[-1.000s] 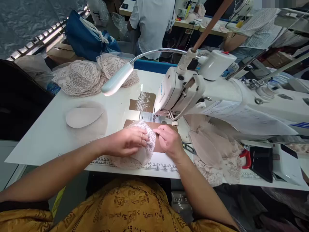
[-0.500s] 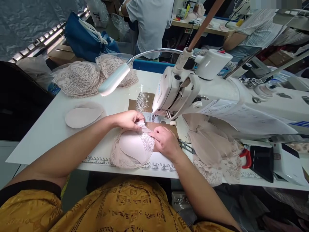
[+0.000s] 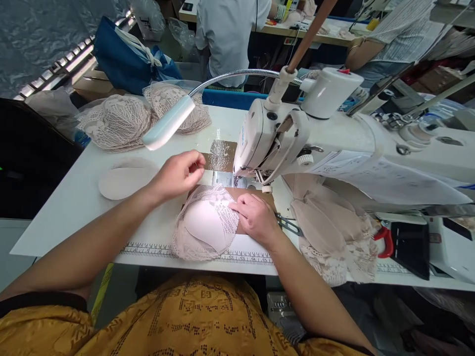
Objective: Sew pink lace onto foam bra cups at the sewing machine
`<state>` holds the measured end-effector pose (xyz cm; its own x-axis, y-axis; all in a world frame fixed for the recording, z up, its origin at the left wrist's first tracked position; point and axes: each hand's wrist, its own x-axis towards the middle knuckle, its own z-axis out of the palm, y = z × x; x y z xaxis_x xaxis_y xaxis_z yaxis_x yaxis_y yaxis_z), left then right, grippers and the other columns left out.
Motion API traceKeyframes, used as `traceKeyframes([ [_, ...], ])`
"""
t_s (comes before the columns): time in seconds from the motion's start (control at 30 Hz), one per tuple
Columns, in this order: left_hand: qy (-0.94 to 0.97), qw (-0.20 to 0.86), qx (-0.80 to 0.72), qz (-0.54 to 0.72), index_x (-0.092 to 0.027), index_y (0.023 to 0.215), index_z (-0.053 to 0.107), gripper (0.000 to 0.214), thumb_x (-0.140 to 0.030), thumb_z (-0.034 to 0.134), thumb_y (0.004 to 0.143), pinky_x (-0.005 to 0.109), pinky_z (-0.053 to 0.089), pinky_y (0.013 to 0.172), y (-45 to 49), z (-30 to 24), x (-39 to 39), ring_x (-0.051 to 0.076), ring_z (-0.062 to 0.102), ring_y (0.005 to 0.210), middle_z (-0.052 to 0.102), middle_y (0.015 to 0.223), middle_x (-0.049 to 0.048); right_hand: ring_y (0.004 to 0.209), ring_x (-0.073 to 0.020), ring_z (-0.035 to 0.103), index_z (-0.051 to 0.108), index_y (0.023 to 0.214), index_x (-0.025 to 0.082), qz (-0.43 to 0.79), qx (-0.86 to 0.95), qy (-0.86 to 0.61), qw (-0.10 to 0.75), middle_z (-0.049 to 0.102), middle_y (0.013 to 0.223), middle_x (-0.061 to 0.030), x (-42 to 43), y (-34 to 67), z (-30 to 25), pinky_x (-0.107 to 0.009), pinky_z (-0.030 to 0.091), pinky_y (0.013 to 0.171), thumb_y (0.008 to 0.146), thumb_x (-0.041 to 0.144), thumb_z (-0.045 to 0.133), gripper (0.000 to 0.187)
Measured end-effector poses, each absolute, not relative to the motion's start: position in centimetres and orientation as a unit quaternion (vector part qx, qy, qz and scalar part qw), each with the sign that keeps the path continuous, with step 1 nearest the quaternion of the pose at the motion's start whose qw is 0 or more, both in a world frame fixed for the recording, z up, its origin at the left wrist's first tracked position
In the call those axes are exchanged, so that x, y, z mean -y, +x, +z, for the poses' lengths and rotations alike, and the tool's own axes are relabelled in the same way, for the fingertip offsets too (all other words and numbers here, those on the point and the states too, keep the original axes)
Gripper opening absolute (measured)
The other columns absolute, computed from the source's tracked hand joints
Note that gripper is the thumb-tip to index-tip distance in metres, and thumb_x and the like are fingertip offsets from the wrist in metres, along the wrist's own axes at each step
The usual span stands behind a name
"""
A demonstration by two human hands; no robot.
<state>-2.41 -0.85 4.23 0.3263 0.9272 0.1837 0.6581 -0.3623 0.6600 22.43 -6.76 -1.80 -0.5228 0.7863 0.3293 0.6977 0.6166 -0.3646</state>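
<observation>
A padded cup wrapped in pale lace (image 3: 208,225) lies on the white table (image 3: 74,207) just in front of the sewing machine (image 3: 297,133). My right hand (image 3: 256,217) presses down on the lace's right edge, fingers curled and together. My left hand (image 3: 180,173) hovers above the table to the cup's upper left, fingers pinched together; what they hold, if anything, is too small to see. The needle area (image 3: 237,179) sits just beyond the cup.
Stacks of lace cups (image 3: 118,123) lie at the back left, with a plain foam pad (image 3: 124,180) nearer. A gooseneck lamp (image 3: 166,126) hangs over the table. Finished lace pieces (image 3: 330,232), scissors (image 3: 287,225) and a black tray (image 3: 408,247) sit right. Another person (image 3: 230,34) stands behind.
My left hand has lifted off the lace cup and moved up and left, away from it. My right hand stays on the lace's right edge. The cup now lies uncovered.
</observation>
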Motion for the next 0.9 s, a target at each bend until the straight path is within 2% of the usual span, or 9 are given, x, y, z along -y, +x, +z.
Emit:
traceKeyframes([
  [0.13, 0.891, 0.223, -0.368, 0.142, -0.014, 0.109, 0.065, 0.027, -0.025, 0.046, 0.094, 0.035, 0.052, 0.084, -0.3, 3.2, 3.9, 0.022, 0.065, 0.097, 0.069, 0.108, 0.0110, 0.072, -0.0159, 0.051, 0.074, 0.081, 0.020, 0.081, 0.863, -0.433, 0.247, 0.060, 0.075, -0.0030, 6.7, 22.6, -1.9, -0.027, 0.038, 0.065, 0.085, 0.008, 0.051, 0.026],
  [0.2, 0.918, 0.172, -0.344, 0.097, -0.011, 0.115, 0.065, 0.032, -0.025, 0.045, 0.096, 0.043, 0.051, 0.093, 0.8, 2.2, 4.6, 0.028, 0.062, 0.110, 0.065, 0.122, 0.0161, 0.073, -0.0161, 0.052, 0.071, 0.075, 0.019, 0.077, 0.857, -0.444, 0.250, 0.062, 0.075, -0.0030, 6.7, 22.8, -2.0, -0.028, 0.039, 0.067, 0.083, 0.007, 0.051, 0.025],
  [0.27, 0.926, 0.124, -0.345, 0.085, -0.010, 0.117, 0.066, 0.033, -0.026, 0.046, 0.096, 0.048, 0.048, 0.098, 1.6, 1.6, 4.8, 0.031, 0.058, 0.118, 0.062, 0.130, 0.0168, 0.074, -0.0166, 0.054, 0.070, 0.074, 0.019, 0.072, 0.849, -0.461, 0.248, 0.065, 0.078, -0.0032, 6.7, 23.0, -2.0, -0.028, 0.039, 0.069, 0.080, 0.005, 0.049, 0.026],
  [0.43, 0.938, 0.111, -0.321, 0.066, -0.012, 0.117, 0.066, 0.032, -0.027, 0.045, 0.097, 0.046, 0.047, 0.100, 2.0, 1.5, 3.9, 0.028, 0.057, 0.120, 0.061, 0.132, 0.0136, 0.080, -0.0195, 0.054, 0.070, 0.109, 0.020, 0.042, 0.849, -0.491, 0.189, 0.066, 0.089, -0.0048, 6.7, 22.7, -1.7, -0.031, 0.038, 0.072, 0.081, 0.006, 0.048, 0.038],
  [0.63, 0.928, 0.114, -0.351, 0.045, -0.007, 0.130, 0.056, 0.042, -0.023, 0.050, 0.092, 0.047, 0.048, 0.101, 2.1, 1.4, 3.1, 0.031, 0.053, 0.123, 0.055, 0.138, 0.0170, 0.076, -0.0200, 0.050, 0.073, 0.104, 0.021, 0.013, 0.851, -0.497, 0.166, 0.063, 0.082, -0.0056, 6.7, 22.6, -1.8, -0.032, 0.034, 0.068, 0.088, 0.009, 0.047, 0.033],
  [0.9, 0.944, 0.088, -0.314, 0.049, -0.001, 0.134, 0.054, 0.049, -0.026, 0.048, 0.092, 0.046, 0.047, 0.104, 1.9, 1.0, 2.0, 0.033, 0.053, 0.122, 0.053, 0.139, 0.0206, 0.070, -0.0193, 0.046, 0.074, 0.103, 0.020, 0.025, 0.838, -0.516, 0.172, 0.063, 0.079, -0.0057, 6.4, 22.4, -1.7, -0.033, 0.033, 0.066, 0.085, 0.007, 0.047, 0.035],
])
